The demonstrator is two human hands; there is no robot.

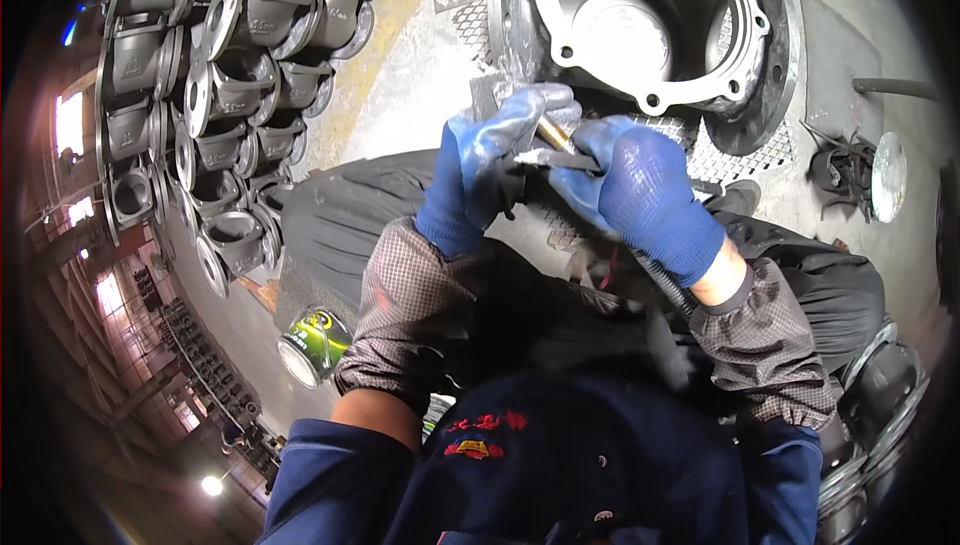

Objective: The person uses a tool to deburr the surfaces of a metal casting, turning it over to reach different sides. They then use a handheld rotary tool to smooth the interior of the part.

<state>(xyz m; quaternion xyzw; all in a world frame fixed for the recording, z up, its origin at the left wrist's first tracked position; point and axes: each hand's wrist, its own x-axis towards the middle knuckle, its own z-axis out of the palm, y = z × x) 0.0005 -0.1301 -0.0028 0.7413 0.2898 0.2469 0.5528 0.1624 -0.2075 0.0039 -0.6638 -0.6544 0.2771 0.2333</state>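
In front of my lap, both hands wear blue coated work gloves and are close together. My left hand (490, 160) is closed round a flat grey piece (486, 95) that sticks up past its fingers. My right hand (640, 180) grips a dark flat scraper-like blade (555, 159), its tip pointing at my left hand and smeared with pale paste. A brass-coloured rod (553, 133) shows between the two hands; which hand holds it is unclear. Just beyond them stands a large grey cast valve body (655, 100), its round flange with bolt holes facing up.
Stacked flanged castings (235, 90) rise at the left. A green can (315, 345) stands by my left knee. A ribbed black hose (668, 285) runs below my right wrist. Patterned metal plate (765, 150) lies under the valve body. More castings (880, 385) sit at the lower right.
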